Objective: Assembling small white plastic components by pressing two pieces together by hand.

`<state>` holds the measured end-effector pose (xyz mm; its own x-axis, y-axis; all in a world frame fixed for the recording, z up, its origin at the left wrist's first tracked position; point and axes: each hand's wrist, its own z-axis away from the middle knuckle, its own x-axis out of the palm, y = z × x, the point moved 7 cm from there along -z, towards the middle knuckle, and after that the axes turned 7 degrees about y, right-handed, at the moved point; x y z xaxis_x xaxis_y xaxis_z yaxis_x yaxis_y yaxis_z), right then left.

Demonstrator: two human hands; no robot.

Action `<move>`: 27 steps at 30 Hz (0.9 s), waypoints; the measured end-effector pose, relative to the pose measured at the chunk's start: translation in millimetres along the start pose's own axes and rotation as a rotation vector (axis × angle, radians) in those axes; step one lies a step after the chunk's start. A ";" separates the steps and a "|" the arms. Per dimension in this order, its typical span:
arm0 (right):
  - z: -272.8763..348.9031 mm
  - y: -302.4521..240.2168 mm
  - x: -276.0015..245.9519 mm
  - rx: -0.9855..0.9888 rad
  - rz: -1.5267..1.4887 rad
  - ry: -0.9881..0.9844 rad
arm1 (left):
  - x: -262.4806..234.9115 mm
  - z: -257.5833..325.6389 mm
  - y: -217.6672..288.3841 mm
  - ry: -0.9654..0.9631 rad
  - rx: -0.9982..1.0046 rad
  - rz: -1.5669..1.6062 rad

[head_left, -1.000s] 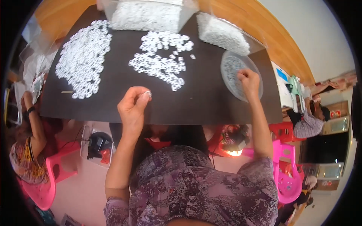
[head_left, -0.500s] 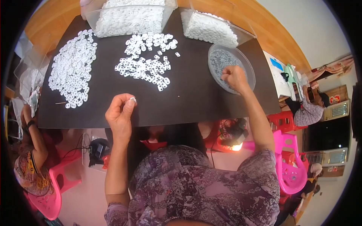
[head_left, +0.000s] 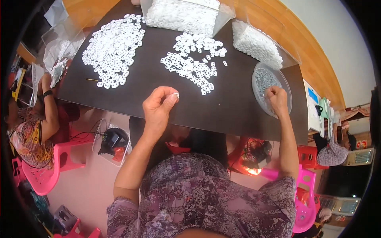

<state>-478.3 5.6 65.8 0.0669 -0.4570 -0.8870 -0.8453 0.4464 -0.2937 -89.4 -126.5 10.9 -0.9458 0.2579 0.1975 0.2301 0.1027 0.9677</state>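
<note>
My left hand is closed above the near part of the dark table, pinching a small white plastic piece between thumb and forefinger. My right hand reaches into a round clear tray of small grey metal pieces, which look like screws. Its fingers are drawn together, and what they hold, if anything, is too small to make out. Loose white oval pieces with holes lie in the middle of the table. A larger heap of similar white pieces spreads at the left.
Two clear bins, a large bin and a smaller bin, hold white pieces along the far edge. A thin stick lies by the left heap. Another person sits at the left. Pink chairs stand on the floor.
The whole view has swung, so the table and its contents appear further right and higher. My left hand still pinches the white piece; my right hand remains at the tray, fingers drawn together.
</note>
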 end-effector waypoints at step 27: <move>81.9 -263.5 75.1 0.169 -1.365 -0.451 | -0.1 15.7 14.4 0.146 -0.132 0.323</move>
<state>-207.1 -83.3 47.4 0.9396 -0.3304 0.0890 0.0827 -0.0331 -0.9960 -82.4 -110.0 22.4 -0.8542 0.1166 0.5067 0.4992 -0.0884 0.8619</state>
